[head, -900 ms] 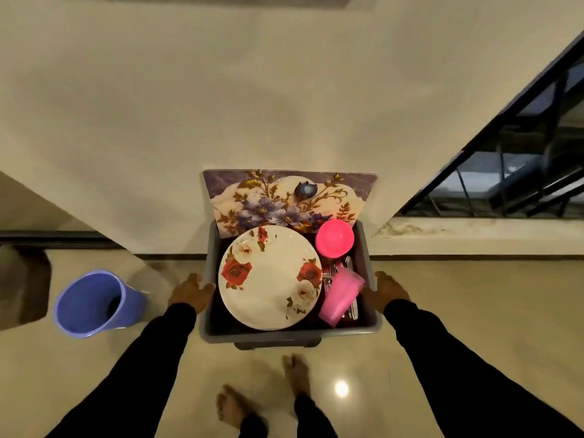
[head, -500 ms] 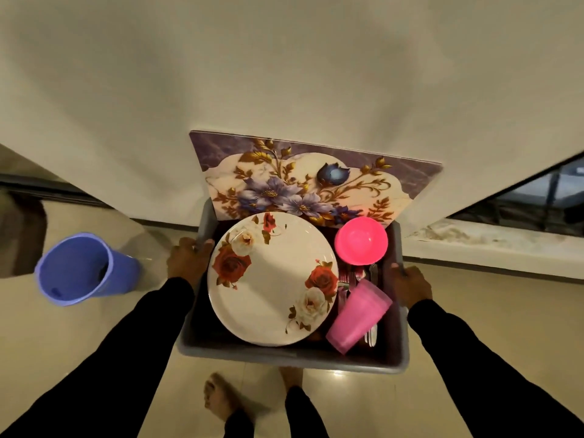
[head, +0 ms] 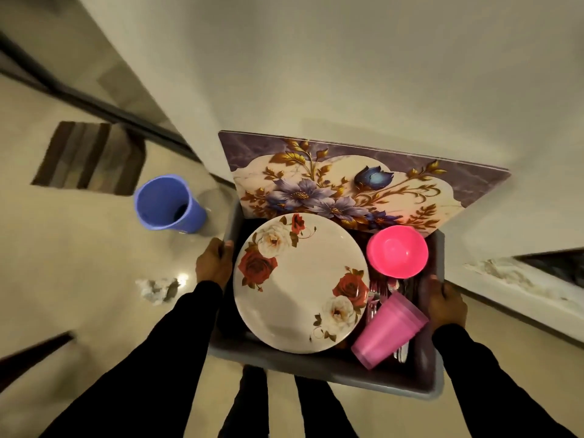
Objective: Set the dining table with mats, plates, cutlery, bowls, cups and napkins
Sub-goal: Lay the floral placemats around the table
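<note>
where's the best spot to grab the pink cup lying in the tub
Take the pink cup round its side wall near the mouth, coming from above and the right. It lies tipped over on the cutlery, its base toward the floral plate, so the plate side looks cramped.

Much of the tub's load lies under other pieces

The plate (head: 300,281) covers most of the grey tub (head: 328,369) floor; the cutlery (head: 376,295) shows only as tines and handle tips between plate and pink cup (head: 388,333). The floral mat (head: 354,184) hides its lower edge behind plate and bowl (head: 397,251). Both hands' fingers are hidden beyond the tub rims.
</note>
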